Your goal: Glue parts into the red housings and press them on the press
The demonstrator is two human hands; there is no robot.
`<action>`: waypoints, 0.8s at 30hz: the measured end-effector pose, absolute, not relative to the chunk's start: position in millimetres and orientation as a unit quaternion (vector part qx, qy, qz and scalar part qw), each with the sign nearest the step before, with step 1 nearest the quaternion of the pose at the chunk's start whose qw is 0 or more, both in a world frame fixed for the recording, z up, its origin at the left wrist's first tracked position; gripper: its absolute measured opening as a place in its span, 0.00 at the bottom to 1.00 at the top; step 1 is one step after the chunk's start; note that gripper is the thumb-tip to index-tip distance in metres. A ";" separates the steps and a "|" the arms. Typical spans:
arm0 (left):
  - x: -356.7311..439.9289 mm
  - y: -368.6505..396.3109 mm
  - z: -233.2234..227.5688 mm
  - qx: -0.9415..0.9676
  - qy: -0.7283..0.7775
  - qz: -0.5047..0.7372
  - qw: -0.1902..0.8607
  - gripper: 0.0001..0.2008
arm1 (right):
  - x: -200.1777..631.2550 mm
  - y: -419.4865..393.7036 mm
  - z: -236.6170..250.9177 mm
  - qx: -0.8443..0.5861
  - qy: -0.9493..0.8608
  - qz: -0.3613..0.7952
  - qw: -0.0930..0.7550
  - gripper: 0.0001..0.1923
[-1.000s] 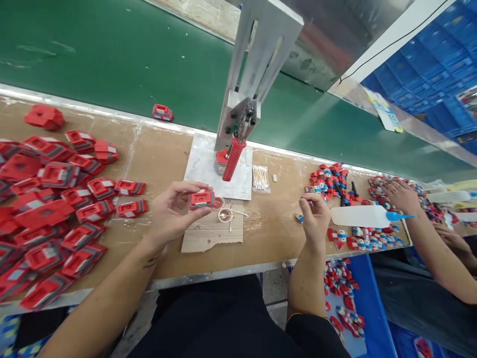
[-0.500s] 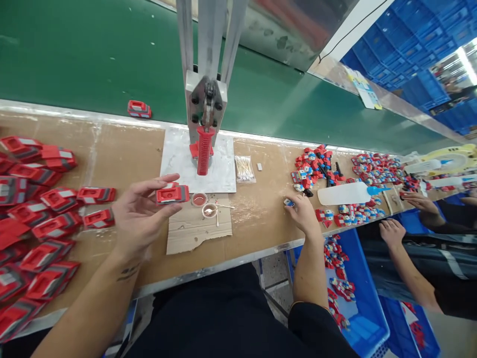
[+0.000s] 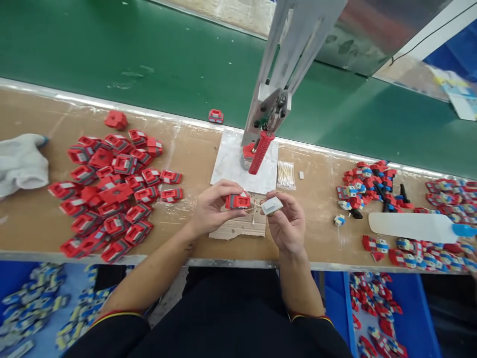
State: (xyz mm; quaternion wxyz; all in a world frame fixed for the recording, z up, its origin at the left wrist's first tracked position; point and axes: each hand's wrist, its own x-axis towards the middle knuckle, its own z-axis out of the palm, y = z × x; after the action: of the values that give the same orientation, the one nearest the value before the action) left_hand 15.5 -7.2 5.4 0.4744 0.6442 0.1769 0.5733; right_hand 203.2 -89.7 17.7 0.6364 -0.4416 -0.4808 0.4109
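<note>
My left hand (image 3: 214, 206) grips a red and grey toy car part (image 3: 237, 201) between thumb and fingers, its recessed side showing. In my right hand (image 3: 287, 223) is a small white block (image 3: 272, 205) with a flat face turned up. The two parts face each other, a small gap apart, over a torn piece of cardboard (image 3: 236, 231). On that cardboard lies a cotton swab (image 3: 254, 217); the small cups seen earlier are hidden by my hands.
Behind my hands stands a metal press with a red handle (image 3: 262, 153) on a white plate (image 3: 227, 154). A bag of swabs (image 3: 285, 175) lies beside it. Red car parts (image 3: 112, 194) are heaped left; a white bottle (image 3: 410, 226) and blue-red parts (image 3: 363, 186) are on the right.
My right hand has come from the parts pile on the right to the middle, with the small block in it. My left hand still holds the red part. The view has swung left.
</note>
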 end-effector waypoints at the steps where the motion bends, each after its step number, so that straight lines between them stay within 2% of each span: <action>1: 15.1 -7.2 5.5 0.642 0.178 0.573 0.476 0.21 | 202.5 -87.8 17.6 -0.440 -0.489 0.411 0.631 0.17; 8: 13.4 -8.5 5.8 0.643 0.183 0.559 0.490 0.20 | 202.4 -85.9 14.9 -0.419 -0.494 0.418 0.637 0.12; 12: 11.9 -8.2 4.9 0.651 0.183 0.555 0.485 0.22 | 204.1 -87.0 21.5 -0.435 -0.535 0.359 0.629 0.14; 15: 11.0 -8.7 3.7 0.655 0.187 0.544 0.491 0.24 | 206.3 -88.3 35.8 -0.463 -0.601 0.281 0.588 0.19; 20: 11.0 -11.7 1.0 0.637 0.168 0.536 0.528 0.29 | 207.8 -83.5 66.7 -0.454 -0.743 0.159 0.466 0.27; 24: 8.1 -12.5 2.6 0.643 0.193 0.512 0.536 0.26 | 208.2 -77.1 79.5 -0.429 -0.798 0.130 0.403 0.28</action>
State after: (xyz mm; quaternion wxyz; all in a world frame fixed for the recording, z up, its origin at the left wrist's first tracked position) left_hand 8.1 -12.5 2.6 0.5362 0.6428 0.1935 0.5117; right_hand 208.2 -77.1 79.5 0.4029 -0.4292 -0.7978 0.1303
